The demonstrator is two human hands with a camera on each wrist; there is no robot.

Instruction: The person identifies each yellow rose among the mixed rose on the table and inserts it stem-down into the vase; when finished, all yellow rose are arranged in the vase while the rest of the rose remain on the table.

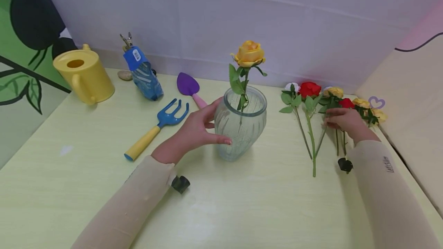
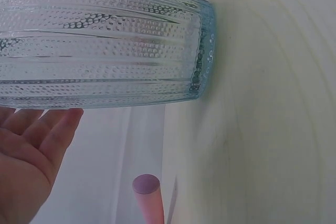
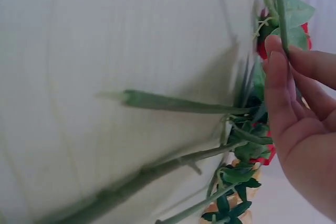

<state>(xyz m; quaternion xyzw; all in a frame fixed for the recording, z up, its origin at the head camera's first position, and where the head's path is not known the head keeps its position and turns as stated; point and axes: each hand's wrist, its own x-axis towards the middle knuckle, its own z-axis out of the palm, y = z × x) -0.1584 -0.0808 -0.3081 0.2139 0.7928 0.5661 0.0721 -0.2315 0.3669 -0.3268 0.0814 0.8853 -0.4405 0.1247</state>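
Note:
A ribbed clear glass vase (image 1: 238,133) stands on the table, with a yellow rose (image 1: 248,53) upright in it. My left hand (image 1: 195,130) grips the vase from its left side, thumb across the front and fingers behind. In the left wrist view those fingers (image 2: 63,129) lie along the glass (image 2: 121,40). On the right, my right hand (image 1: 346,121) is over a row of lying roses. It pinches a green rose stem (image 3: 280,11) between thumb and fingertips, as the right wrist view shows. Red roses (image 1: 309,89) and yellow roses (image 1: 361,103) lie around it.
At the left are a yellow watering can (image 1: 98,82), a blue bag (image 1: 147,80) with a clip, and a stone (image 1: 125,75). A blue hand fork (image 1: 169,117) and a purple trowel (image 1: 188,84) lie left of the vase. A white flower (image 1: 292,87) lies beside the red roses.

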